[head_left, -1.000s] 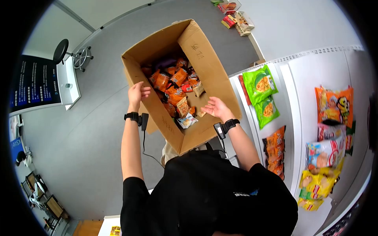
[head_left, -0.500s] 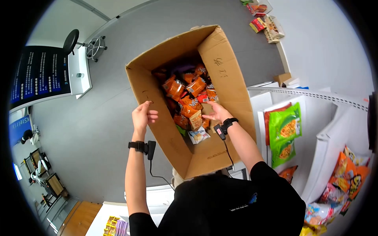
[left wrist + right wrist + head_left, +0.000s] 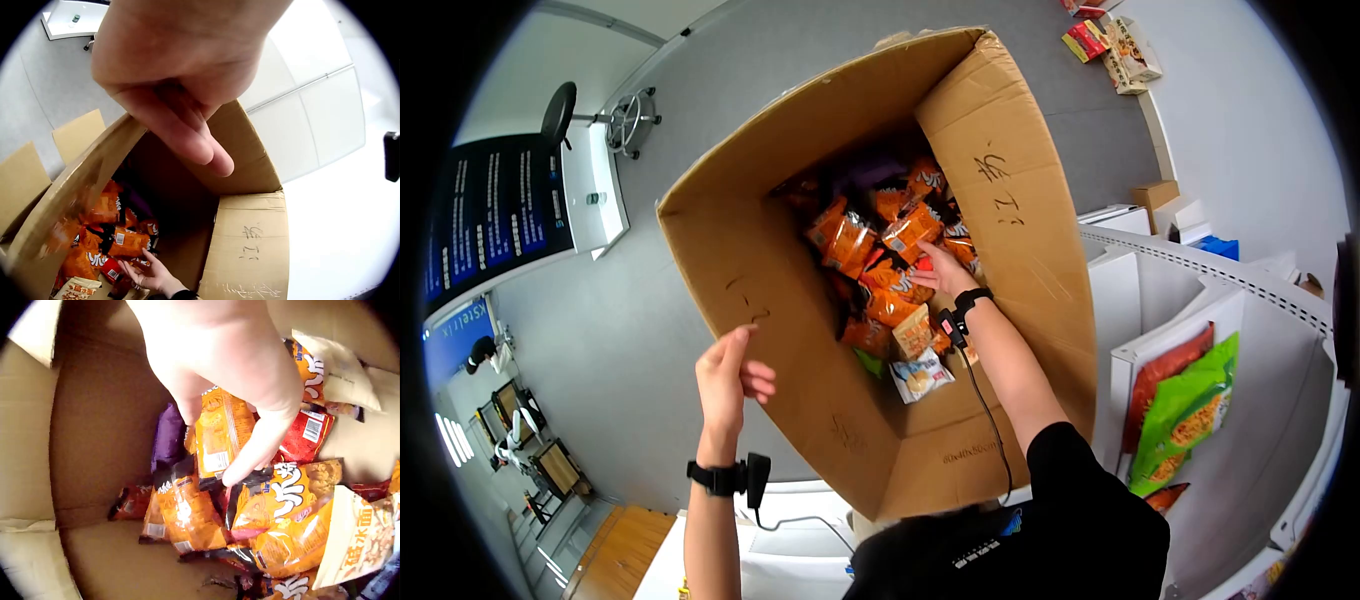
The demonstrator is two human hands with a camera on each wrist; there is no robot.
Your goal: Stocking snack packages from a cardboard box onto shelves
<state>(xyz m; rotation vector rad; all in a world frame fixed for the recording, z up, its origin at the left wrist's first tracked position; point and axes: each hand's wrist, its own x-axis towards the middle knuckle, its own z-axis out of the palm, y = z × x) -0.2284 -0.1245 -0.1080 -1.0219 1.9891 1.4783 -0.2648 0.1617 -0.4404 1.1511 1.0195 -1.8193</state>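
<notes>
A large cardboard box [image 3: 1025, 260] stands in front of me with a heap of packaged snacks inside. My right hand [image 3: 945, 272] reaches down into it, thumb and fingers spread around an orange snack bag [image 3: 220, 434] on top of the heap, fingertips right at its sides. Close by lie a red packet [image 3: 306, 434], a purple package [image 3: 167, 437], a cream packet [image 3: 914, 332] and a white packet [image 3: 920, 375]. My left hand [image 3: 725, 375] hovers beside the box's left wall with nothing in it, fingers loosely curled and the topmost one straighter.
On the right, white shelving [image 3: 1260, 400] carries green snack bags [image 3: 1190, 410] and a red bag [image 3: 1165, 385]. Small food boxes [image 3: 1135, 50] lie on the floor at the far right. A wheeled stool [image 3: 630, 122] stands far left. Cables run from both wrist cameras.
My right hand has moved from the box's right side down to the orange bags. My left hand has dropped lower beside the left wall. The box appears larger as the head view shifts.
</notes>
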